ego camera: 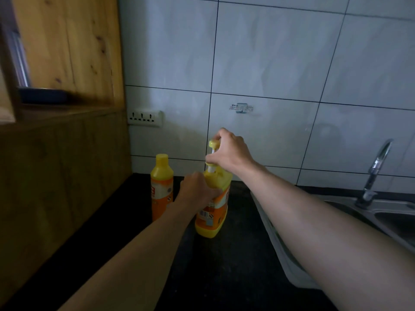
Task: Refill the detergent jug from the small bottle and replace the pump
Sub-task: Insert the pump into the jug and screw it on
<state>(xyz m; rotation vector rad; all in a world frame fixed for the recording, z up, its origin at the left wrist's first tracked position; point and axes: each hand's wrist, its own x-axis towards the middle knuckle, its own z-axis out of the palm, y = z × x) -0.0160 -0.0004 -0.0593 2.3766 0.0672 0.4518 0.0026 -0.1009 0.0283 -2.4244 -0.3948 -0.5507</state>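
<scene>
A yellow and orange detergent jug (212, 212) stands upright on the black counter (224, 265). My left hand (196, 190) grips its shoulder and handle area. A yellow pump (213, 145) with a white stem sticks up from the jug's neck, and my right hand (229, 150) holds it, fingers curled round the head and collar. The collar looks raised slightly above the neck. To the jug's left stands the small yellow bottle (161, 187), upright with its yellow cap on, untouched.
A wooden cabinet (60, 153) walls off the left side, with a power strip (144, 117) on the tiled wall beside it. A steel sink (386, 216) with a faucet (375, 171) lies to the right, past the counter's edge.
</scene>
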